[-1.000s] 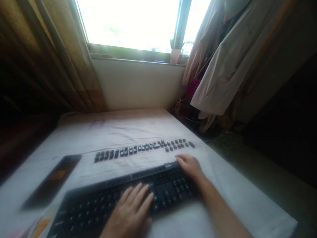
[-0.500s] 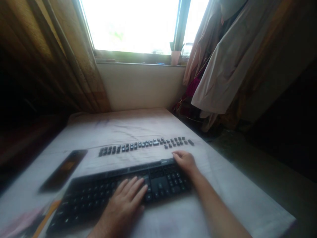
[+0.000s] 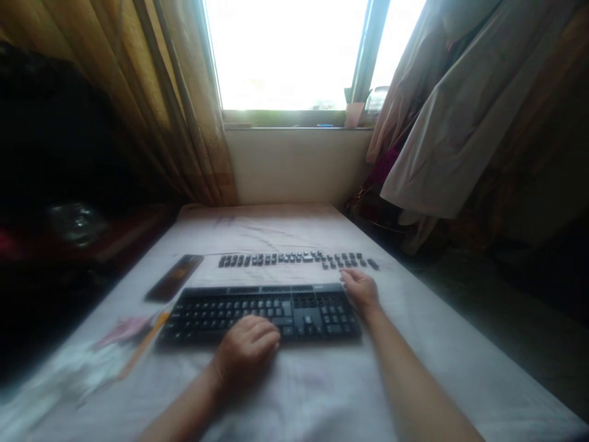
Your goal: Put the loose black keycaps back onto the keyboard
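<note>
A black keyboard [image 3: 197, 316] lies on the pale cloth, its long side running left to right. My left hand [image 3: 251, 344] rests over its front edge near the middle, fingers bent and close together against it. At the far right corner, my right hand [image 3: 361, 291] is closed around the keyboard's edge with the thumb towards the window. Beyond the keyboard, small dark keycaps [image 3: 267, 259] stand in rows; the right hand is close to the nearest ones. The undersides of both hands are hidden.
A dark phone [image 3: 175, 278] lies at the left. Nearer are a pink cloth-like item [image 3: 123, 330], an orange strip [image 3: 145, 344] and a blurred whitish bundle [image 3: 50, 390]. The cloth-covered surface [image 3: 322, 393] drops off at the right. Clothes [image 3: 442, 141] hang beyond it.
My left hand has drawn back from the keys to the front edge, its fingers now bent. The keyboard appears straighter, and the view has shifted. My right hand stays at the far corner.
</note>
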`<state>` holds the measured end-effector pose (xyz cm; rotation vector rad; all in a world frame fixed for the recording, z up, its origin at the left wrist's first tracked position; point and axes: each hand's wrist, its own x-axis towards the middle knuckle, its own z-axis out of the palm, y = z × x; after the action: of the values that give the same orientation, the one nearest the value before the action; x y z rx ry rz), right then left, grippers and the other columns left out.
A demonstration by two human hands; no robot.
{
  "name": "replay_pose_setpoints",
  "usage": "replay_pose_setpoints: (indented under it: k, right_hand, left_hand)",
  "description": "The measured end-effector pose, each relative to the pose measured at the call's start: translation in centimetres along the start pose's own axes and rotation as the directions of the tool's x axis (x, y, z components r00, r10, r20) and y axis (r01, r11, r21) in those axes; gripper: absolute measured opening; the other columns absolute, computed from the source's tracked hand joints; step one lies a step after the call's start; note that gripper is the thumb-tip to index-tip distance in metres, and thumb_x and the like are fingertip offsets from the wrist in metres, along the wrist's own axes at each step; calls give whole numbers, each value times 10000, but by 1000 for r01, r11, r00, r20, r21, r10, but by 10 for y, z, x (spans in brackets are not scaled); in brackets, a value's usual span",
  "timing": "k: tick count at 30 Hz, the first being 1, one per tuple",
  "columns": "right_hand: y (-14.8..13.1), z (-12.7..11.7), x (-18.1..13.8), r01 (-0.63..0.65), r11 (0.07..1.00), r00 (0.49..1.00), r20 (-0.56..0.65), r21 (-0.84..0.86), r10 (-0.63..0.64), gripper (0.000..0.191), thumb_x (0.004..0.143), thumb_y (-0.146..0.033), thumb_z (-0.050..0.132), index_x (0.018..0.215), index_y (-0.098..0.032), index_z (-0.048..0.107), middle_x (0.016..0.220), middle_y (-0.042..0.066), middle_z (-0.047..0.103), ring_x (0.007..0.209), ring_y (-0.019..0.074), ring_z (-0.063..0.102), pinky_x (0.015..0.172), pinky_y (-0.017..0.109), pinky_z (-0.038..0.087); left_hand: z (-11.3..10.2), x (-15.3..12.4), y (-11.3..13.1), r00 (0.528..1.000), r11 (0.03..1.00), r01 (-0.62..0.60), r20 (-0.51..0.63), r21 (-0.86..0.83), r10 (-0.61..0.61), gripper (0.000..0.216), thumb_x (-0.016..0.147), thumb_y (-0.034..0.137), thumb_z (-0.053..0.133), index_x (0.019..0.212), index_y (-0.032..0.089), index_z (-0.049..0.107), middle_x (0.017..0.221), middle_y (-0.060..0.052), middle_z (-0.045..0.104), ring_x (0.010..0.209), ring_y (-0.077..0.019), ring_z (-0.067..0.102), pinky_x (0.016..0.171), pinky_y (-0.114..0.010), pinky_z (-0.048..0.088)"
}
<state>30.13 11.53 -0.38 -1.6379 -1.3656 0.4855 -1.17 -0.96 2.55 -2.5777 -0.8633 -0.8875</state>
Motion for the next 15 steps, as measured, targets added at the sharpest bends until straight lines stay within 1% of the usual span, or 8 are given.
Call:
replay_pose_setpoints:
  k: [4,6,8,10,13,15]
  right_hand:
    - [-1,0,-2,-2,999,1000,31,-42,3,277,848,-345,571,937,-160,757,791,53,767,776,214,715,764,330,552]
    - [-3,0,-3,-5,997,998,57,-76,9,224,906,-339,605,969,-158,722,906,50,747,855,198,696,827,363,547]
    - [-5,0,-5,-2,994,997,82,-105,11,223,941,-351,611,1025,-157,681,1037,55,706,915,187,671,849,389,547]
    - [-8,-1,-6,10,993,995,100,-121,2,230,954,-356,602,1061,-161,660,1108,62,676,953,189,655,854,397,549]
    - [-10,-2,-7,38,992,994,105,-120,-25,221,946,-352,611,1032,-157,671,1079,60,693,955,191,662,875,408,540]
    - [-10,-3,-6,49,993,995,94,-110,-39,179,916,-332,628,959,-178,709,978,46,737,936,202,685,891,391,529]
  left_hand:
    - [0,-1,3,1000,1000,3,15,24,-3,254,978,170,414,913,180,659,860,-51,688,820,-169,635,785,-309,521]
    - [0,-4,4,1000,999,-8,30,36,7,257,977,178,413,892,183,656,849,-49,678,813,-173,626,772,-308,518]
    - [-1,-6,5,999,999,-17,43,49,15,264,978,186,411,866,186,649,830,-46,665,799,-172,618,755,-303,511]
    - [-4,-9,6,999,998,-20,45,62,17,267,980,191,410,848,188,642,819,-44,655,790,-170,612,747,-300,505]
    - [-9,-13,6,1000,997,-17,27,76,15,267,982,180,404,852,188,638,830,-44,657,791,-169,610,747,-301,500]
    - [-12,-15,5,1000,997,-16,13,77,15,266,983,174,403,860,189,639,842,-46,663,796,-168,612,751,-301,500]
